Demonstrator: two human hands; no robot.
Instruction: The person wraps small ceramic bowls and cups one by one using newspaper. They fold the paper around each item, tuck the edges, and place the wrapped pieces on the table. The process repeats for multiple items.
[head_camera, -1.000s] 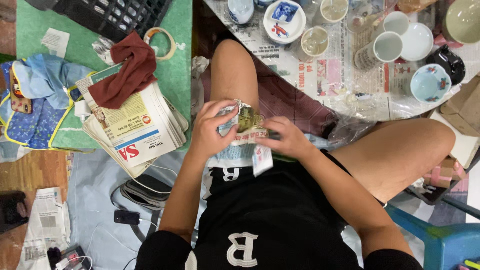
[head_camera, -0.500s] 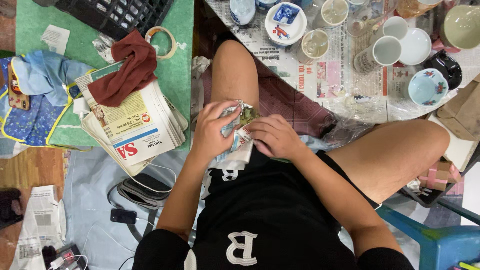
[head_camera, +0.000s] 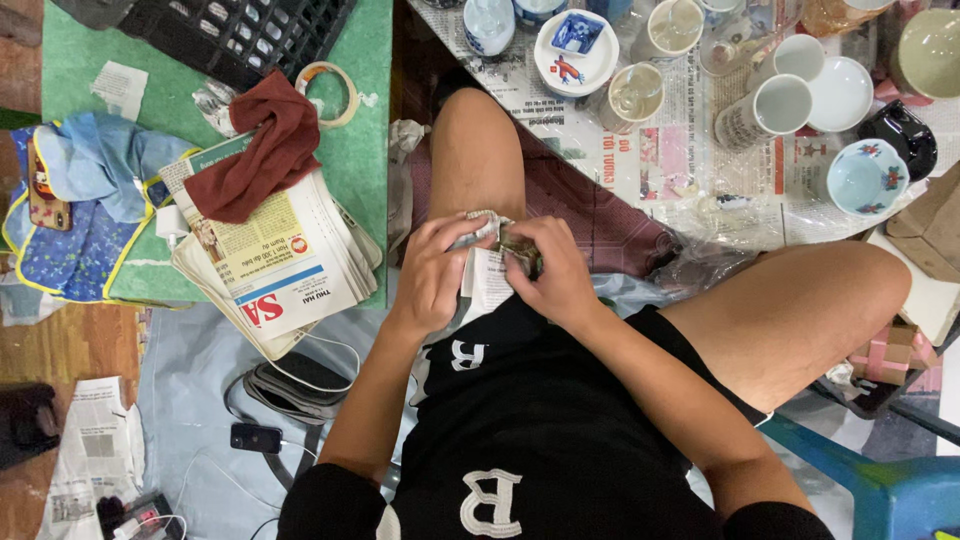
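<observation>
Crumpled matt newspaper wrap (head_camera: 487, 268), glossy glazed ceramic cups (head_camera: 782, 104), soft maroon cloth (head_camera: 262, 158)

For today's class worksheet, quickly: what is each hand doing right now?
Left hand: closed on the newspaper-wrapped object in the lap.
Right hand: closed on the same wrapped object; what is inside cannot be told.

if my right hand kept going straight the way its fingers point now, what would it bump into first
The right hand points leftward, so it would first meet the newspaper-wrapped bundle it already grips, then probably the left hand just beyond it.

Both hands (head_camera: 495, 270) meet (fingers curled) over lap.
</observation>
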